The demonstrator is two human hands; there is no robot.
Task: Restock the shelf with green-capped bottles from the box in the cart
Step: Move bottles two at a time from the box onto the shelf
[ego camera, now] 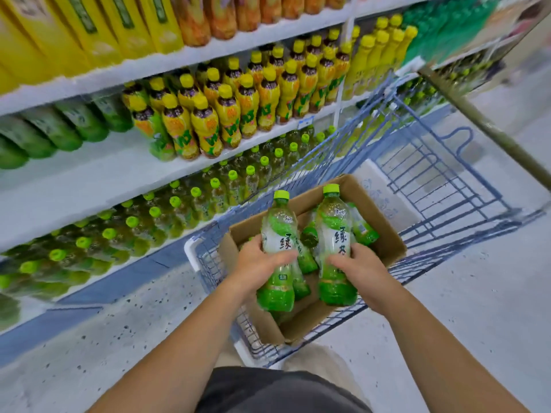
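We're seeing lime-green caps and green-and-white labels with dark lettering on the bottles, a plain brown box, a blue wire cart, yellow caps and labels on the upper bottles, a white shelf, and a pale grey floor with dark specks.

A shop's drinks aisle is being shown. White shelves are being occupied from nine to one o'clock by packed rows of yellow-capped bottles and green-capped bottles; a price tag is being displayed on a shelf edge, and a blue wire cart is being kept towards three o'clock.
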